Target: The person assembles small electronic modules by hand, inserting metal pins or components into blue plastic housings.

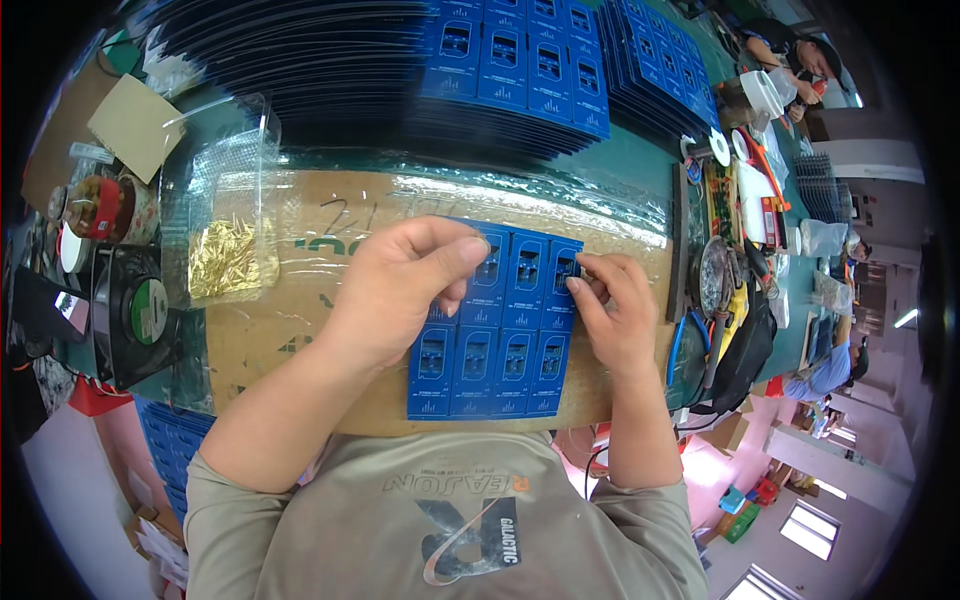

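Note:
A blue printed circuit board panel (pixel 495 345), divided into several identical units with dark cut-out areas, lies on the cardboard sheet in front of me. Over its upper left part is my left hand (pixel 400 280), thumb and forefinger pinched together. Whatever sits between those fingertips is too small to make out. My right hand (pixel 620 315) grips the panel's upper right edge with thumb and fingers. To the left, a clear plastic tray (pixel 262 135) holds a heap of small gold-coloured metal pieces (pixel 232 258).
Stacks of similar blue panels (pixel 515 75) stand at the back. A black fan (pixel 130 310) and a lidded jar (pixel 95 205) are at the left. Pliers, tape rolls and other tools crowd the right side, near a black bag (pixel 745 360). A co-worker (pixel 800 60) sits at far right.

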Action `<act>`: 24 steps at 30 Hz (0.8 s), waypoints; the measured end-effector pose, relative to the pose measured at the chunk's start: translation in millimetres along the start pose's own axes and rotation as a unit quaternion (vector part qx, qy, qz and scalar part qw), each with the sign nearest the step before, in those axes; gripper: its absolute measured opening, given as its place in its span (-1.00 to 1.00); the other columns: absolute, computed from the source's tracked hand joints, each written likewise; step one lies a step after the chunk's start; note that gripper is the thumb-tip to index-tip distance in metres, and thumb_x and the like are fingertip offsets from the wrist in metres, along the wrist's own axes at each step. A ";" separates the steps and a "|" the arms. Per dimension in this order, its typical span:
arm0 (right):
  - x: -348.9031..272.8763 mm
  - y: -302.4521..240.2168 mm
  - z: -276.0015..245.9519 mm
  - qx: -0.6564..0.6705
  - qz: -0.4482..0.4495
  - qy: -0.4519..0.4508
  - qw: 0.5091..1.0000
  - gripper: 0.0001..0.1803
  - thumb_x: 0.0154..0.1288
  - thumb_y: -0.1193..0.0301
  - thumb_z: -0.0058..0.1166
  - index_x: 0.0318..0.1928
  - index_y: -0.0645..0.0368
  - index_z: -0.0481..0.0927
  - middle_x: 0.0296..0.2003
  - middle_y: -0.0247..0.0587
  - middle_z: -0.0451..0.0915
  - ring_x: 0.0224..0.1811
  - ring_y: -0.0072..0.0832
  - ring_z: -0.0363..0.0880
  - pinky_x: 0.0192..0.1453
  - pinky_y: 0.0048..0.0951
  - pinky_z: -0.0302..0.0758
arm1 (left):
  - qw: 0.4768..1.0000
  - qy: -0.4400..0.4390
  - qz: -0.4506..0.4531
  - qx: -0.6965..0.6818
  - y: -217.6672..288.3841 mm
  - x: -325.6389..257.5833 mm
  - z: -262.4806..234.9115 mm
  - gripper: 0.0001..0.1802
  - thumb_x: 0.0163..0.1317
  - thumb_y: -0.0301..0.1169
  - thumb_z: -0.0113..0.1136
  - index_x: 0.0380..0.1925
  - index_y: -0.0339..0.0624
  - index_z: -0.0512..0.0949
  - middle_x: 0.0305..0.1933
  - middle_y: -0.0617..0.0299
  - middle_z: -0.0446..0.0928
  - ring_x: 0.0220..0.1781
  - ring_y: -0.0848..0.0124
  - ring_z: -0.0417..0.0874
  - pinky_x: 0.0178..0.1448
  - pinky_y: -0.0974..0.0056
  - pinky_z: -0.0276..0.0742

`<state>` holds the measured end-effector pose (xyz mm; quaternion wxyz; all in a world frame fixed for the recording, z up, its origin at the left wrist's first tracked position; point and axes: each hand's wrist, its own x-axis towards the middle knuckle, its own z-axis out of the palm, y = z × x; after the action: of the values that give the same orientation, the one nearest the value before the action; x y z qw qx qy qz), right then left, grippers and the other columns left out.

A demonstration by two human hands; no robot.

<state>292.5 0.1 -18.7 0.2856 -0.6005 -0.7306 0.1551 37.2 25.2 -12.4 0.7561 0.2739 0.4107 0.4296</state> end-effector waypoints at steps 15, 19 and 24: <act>8.8 -39.3 -2.0 0.075 -0.061 -0.005 0.995 -0.77 0.17 0.53 0.28 -0.13 0.14 0.70 -0.25 -0.15 0.62 -0.24 -0.27 0.64 -0.20 -0.37 0.55 | 0.997 -0.041 -0.044 0.050 -1.0 -5.5 4.6 -0.84 0.30 -0.43 0.28 -0.23 -0.32 0.60 -0.40 0.27 0.56 -0.41 0.53 0.52 -0.33 0.41 0.50; 20.2 -59.8 0.4 0.144 -0.054 -0.062 0.986 -0.79 0.20 0.49 0.27 -0.13 0.16 0.69 -0.24 -0.13 0.63 -0.20 -0.25 0.64 -0.15 -0.36 0.56 | 0.990 -0.074 -0.041 0.114 -4.0 -6.6 4.6 -0.79 0.32 -0.36 0.27 -0.19 -0.31 0.63 -0.41 0.31 0.55 -0.40 0.57 0.51 -0.31 0.41 0.49; 27.5 -67.3 -4.0 0.171 -0.010 -0.111 0.979 -0.84 0.22 0.47 0.25 -0.18 0.18 0.67 -0.25 -0.13 0.63 -0.20 -0.24 0.63 -0.12 -0.33 0.56 | 0.970 -0.053 -0.005 0.239 -2.7 -9.8 7.5 -0.86 0.30 -0.41 0.28 -0.26 -0.28 0.65 -0.36 0.31 0.57 -0.36 0.54 0.53 -0.25 0.39 0.49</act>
<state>238.7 10.6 29.1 0.3027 -0.5144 -0.7264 0.3406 41.9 14.8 -6.9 0.6917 0.4666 0.4625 0.3000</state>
